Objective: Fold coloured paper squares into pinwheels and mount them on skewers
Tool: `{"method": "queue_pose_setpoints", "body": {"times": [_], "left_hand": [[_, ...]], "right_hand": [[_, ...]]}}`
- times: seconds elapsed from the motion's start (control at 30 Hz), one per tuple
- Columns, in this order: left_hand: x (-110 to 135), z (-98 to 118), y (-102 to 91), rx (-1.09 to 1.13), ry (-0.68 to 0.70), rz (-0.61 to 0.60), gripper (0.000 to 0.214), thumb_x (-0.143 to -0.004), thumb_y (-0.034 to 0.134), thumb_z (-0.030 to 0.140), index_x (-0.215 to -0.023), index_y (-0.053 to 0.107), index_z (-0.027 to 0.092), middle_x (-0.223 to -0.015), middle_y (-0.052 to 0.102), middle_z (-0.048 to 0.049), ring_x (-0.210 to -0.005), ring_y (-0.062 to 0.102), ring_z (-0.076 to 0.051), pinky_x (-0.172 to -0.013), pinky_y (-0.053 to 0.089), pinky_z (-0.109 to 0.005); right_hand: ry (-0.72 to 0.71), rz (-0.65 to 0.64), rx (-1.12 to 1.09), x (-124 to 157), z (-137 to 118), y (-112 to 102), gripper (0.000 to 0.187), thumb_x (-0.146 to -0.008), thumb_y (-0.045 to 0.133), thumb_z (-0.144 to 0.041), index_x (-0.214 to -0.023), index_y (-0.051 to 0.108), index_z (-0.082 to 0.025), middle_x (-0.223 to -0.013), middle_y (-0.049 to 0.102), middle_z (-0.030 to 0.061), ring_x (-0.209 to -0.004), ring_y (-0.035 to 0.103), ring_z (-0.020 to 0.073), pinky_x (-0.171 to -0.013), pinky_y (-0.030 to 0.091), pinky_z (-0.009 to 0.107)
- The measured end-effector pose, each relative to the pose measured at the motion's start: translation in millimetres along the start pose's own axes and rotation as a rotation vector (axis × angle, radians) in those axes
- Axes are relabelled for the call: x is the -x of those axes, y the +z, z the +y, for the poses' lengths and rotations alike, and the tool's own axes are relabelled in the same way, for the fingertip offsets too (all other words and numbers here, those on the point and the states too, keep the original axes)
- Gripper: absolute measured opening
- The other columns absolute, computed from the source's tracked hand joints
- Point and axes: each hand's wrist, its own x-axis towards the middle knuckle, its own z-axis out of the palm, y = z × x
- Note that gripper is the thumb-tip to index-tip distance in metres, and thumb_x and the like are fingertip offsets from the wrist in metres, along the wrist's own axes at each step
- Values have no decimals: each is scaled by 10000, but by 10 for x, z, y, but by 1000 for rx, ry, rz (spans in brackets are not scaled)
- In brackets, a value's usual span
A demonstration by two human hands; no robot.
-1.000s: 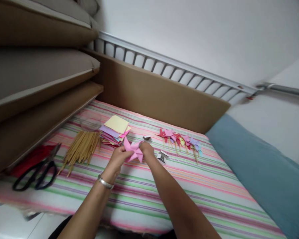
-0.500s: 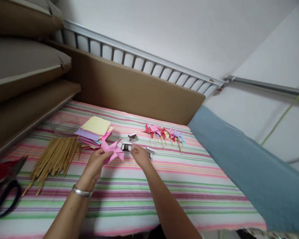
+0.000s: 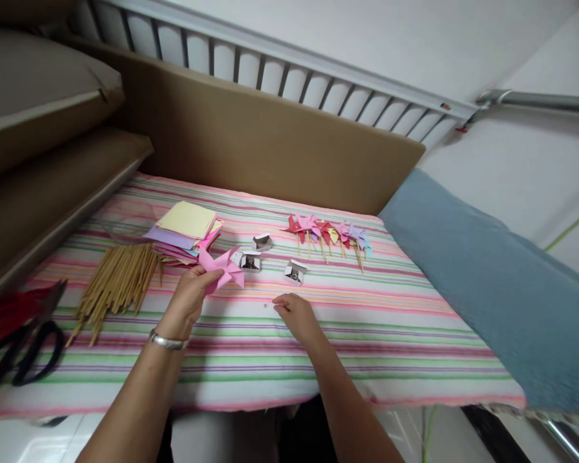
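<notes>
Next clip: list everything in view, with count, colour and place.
pink pinwheel: one, pink paper, in the left hand
paper squares: one stack, yellow on top, left of the pinwheel
wooden sticks: one bundle, tan, left of the stack
scissors: one pair, black, far left
small boxes: three, silvery white, in the middle
finished pinwheels: one row of several, red, pink, purple, far side
striped cloth: one, pink, green and white, under everything
blue cushion: one, blue, right edge
brown board: one, brown, behind the cloth
left hand: one, silver bangle at the wrist, fingers closed on the pinwheel
right hand: one, low over the cloth; unclear whether it pinches anything
</notes>
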Motion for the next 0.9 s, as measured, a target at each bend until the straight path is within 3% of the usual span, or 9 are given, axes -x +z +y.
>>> {"method": "queue_pose_setpoints", "body": {"times": [0.13,0.3,0.67,0.9], "left_hand": [[2,-6,10,-31,-5,26,223,-451,792,209,-605,661,115,-557,660,-18,-500,538,-102,-510,385,-211],[-20,-23,-1,-52,-5,9,202,-461,788,206,-596,665,118,-545,657,-11,-484,522,-92,-496,370,-203],[-50,-74,-19,-73,-28,4,202,-482,783,208,-615,666,112,-583,672,-24,-505,541,-101,-516,377,-209],[-67,-117,-47,-62,-56,31,229,-463,794,192,-632,666,107,-604,676,-24,-547,566,-110,-570,407,-218]], "right_hand": [[-20,44,67,66,-123,180,181,-768,580,-199,-925,669,-202,-873,647,43,-799,597,161,-722,428,244],[-17,64,165,-26,-203,279,152,-768,548,-107,-791,679,-181,-824,631,61,-805,573,179,-704,402,253],[-68,2,115,-130,-97,163,274,-773,468,-29,-834,673,-200,-851,615,46,-801,566,153,-673,387,221],[-32,99,1,-105,-25,57,252,-821,452,-126,-880,678,-217,-874,633,41,-820,581,159,-740,411,245]]}}
